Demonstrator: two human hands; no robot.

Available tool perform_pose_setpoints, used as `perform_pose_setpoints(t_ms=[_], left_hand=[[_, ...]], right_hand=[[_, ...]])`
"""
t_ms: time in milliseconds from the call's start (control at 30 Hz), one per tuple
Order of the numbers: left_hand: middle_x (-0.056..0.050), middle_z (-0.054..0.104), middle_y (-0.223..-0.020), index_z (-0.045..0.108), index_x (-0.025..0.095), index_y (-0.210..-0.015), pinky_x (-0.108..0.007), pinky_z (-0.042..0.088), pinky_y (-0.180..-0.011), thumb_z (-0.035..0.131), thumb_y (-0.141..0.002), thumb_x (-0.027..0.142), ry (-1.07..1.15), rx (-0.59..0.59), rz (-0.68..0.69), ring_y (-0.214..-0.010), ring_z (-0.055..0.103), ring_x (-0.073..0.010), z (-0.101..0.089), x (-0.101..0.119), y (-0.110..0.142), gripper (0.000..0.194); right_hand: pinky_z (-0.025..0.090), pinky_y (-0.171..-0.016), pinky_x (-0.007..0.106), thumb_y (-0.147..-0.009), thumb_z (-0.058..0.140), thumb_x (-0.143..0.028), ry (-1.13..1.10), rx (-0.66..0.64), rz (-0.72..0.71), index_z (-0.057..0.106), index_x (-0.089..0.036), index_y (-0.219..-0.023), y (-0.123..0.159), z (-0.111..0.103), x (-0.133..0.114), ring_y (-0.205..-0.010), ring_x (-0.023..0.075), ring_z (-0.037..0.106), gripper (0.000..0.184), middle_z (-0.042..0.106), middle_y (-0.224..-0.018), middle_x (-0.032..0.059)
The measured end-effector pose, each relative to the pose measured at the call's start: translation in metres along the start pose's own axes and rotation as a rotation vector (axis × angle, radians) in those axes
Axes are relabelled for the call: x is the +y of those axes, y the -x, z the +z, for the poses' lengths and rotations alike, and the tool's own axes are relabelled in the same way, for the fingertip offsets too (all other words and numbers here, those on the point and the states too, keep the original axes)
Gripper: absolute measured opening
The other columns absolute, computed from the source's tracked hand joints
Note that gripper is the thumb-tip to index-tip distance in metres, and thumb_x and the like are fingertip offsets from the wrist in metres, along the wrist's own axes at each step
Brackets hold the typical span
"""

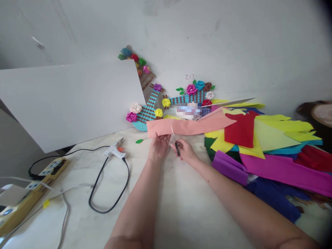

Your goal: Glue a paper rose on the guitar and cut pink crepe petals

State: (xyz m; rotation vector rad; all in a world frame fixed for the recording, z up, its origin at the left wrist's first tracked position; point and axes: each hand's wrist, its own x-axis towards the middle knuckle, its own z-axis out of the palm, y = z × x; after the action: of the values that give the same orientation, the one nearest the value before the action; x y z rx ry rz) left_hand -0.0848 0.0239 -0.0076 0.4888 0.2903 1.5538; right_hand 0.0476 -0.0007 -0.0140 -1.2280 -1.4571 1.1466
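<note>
The peach strip [181, 128] was placed just beyond both hands, with its left end reaching a little past the left hand [159, 147]. This hand was kept half curled at the lower edge; whether the strip was gripped cannot be told. By the right hand [184, 150], closed around the handles, the scissors [177, 147] were held, blades pointed away across the lower edge. Pale cloth [171, 207] was seen between the forearms and toward the glue gun [115, 151], left of the left hand. Right of the right hand, space was taken by coloured sheets [238, 131].
</note>
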Motion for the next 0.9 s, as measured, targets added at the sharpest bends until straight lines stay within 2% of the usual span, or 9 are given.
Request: perform_pose_setpoints(t_ms=[100, 200, 300, 467, 600, 900], left_hand=[[-0.005, 0.067, -0.071, 0.061, 0.016, -0.075, -0.034, 0.043, -0.093, 0.059, -0.079, 0.025, -0.074, 0.166, -0.033, -0.083, 0.065, -0.0167, -0.003, -0.004, -0.006, 0.010], [-0.005, 0.068, -0.072, 0.061, 0.016, -0.076, -0.034, 0.045, -0.091, 0.056, -0.079, 0.014, -0.078, 0.225, -0.017, -0.081, 0.065, -0.0161, -0.003, -0.003, -0.010, 0.006], [-0.006, 0.069, -0.078, 0.060, 0.015, -0.079, -0.036, 0.045, -0.093, 0.053, -0.080, 0.010, -0.050, 0.204, -0.018, -0.088, 0.065, -0.0179, 0.000, -0.001, -0.010, 0.009], [-0.008, 0.069, -0.084, 0.059, 0.014, -0.084, -0.042, 0.045, -0.094, 0.048, -0.083, 0.012, -0.020, 0.167, -0.040, -0.096, 0.063, -0.0214, 0.006, -0.001, -0.007, 0.012], [-0.007, 0.070, -0.086, 0.059, 0.015, -0.089, -0.042, 0.045, -0.095, 0.044, -0.086, 0.014, -0.036, 0.116, -0.053, -0.098, 0.063, -0.0211, 0.008, -0.002, -0.005, 0.015], [-0.008, 0.070, -0.090, 0.060, 0.015, -0.086, -0.042, 0.044, -0.096, 0.049, -0.084, 0.014, -0.079, 0.119, -0.056, -0.103, 0.061, -0.0231, 0.005, -0.004, -0.006, 0.012]], right_hand=[[0.032, -0.028, 0.016, -0.067, 0.066, -0.042, 0.018, 0.021, -0.033, 0.052, -0.020, -0.079, 0.001, 0.002, 0.000, -0.040, 0.0082, 0.049, 0.029, 0.054, -0.056, -0.0049], [0.031, -0.028, 0.016, -0.067, 0.066, -0.041, 0.008, 0.009, -0.030, 0.053, -0.020, -0.079, 0.002, 0.002, 0.000, -0.040, 0.0084, 0.049, 0.028, 0.054, -0.056, -0.0049], [0.033, -0.028, 0.016, -0.067, 0.066, -0.043, -0.043, -0.028, 0.024, 0.053, -0.021, -0.082, 0.002, 0.000, 0.000, -0.040, 0.0082, 0.051, 0.030, 0.056, -0.059, -0.0047], [0.037, -0.029, 0.016, -0.072, 0.062, -0.044, -0.211, -0.096, 0.133, 0.051, -0.019, -0.083, 0.006, -0.003, -0.006, -0.043, 0.0091, 0.055, 0.029, 0.057, -0.061, -0.0030], [0.039, -0.031, 0.017, -0.074, 0.061, -0.041, -0.325, -0.129, 0.148, 0.050, -0.019, -0.083, 0.009, -0.005, -0.009, -0.045, 0.0095, 0.056, 0.026, 0.059, -0.063, -0.0021], [0.038, -0.032, 0.016, -0.075, 0.059, -0.047, -0.343, -0.150, 0.142, 0.047, -0.019, -0.082, 0.010, -0.008, -0.009, -0.044, 0.0081, 0.053, 0.031, 0.056, -0.062, -0.0032]])
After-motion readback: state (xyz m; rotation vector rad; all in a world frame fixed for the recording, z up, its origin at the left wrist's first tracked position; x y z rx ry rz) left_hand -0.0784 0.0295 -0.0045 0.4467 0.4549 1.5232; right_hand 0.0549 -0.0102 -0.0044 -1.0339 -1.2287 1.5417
